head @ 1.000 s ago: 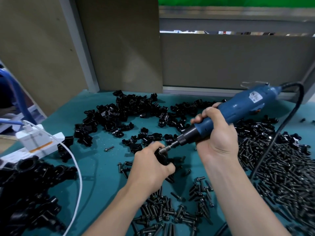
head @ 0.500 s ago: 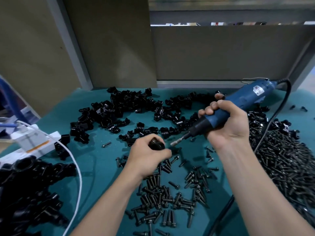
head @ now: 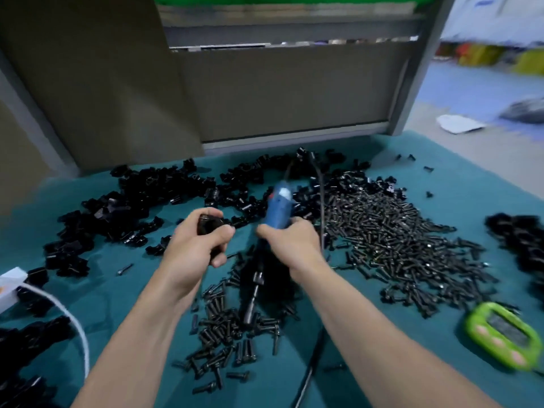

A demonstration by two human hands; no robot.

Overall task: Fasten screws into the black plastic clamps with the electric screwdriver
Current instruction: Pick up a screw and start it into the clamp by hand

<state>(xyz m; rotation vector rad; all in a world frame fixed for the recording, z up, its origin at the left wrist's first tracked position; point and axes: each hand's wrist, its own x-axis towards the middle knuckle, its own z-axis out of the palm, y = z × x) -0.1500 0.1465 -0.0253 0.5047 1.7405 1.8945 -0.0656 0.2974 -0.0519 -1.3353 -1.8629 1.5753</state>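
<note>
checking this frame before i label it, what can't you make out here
Head view only.
Clamp in the left hand: fingers cover most of it, any screw unseen.
Screwdriver tip below the right hand: motion blur, bit end unclear.
Green timer: display blurred, unreadable.
White power strip: cut by the left edge.

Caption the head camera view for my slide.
Left hand grips a black clamp; right hand points the screwdriver at screws.
</note>
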